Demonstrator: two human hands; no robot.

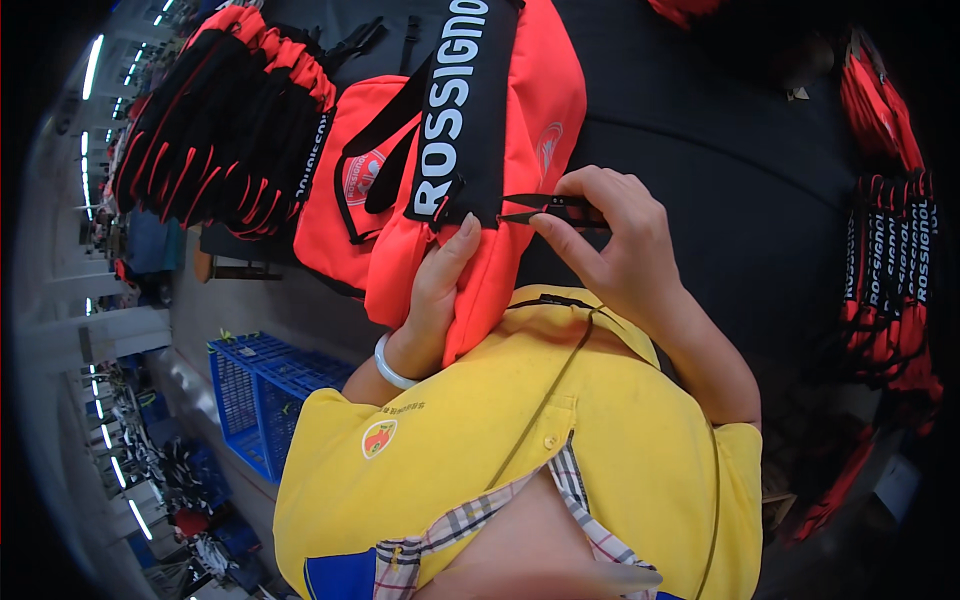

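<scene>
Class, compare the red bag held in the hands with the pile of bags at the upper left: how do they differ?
The held bag is single and mostly red, gripped by the left hand; the pile is many, showing mostly black, untouched. The right hand holds black snips at the held bag's strap. Both share red-and-black colouring.

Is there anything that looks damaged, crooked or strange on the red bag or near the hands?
Nothing stands out. The left hand grips the red bag and the right hand holds small black snips at its black strap. No tear or spill is visible.
</scene>
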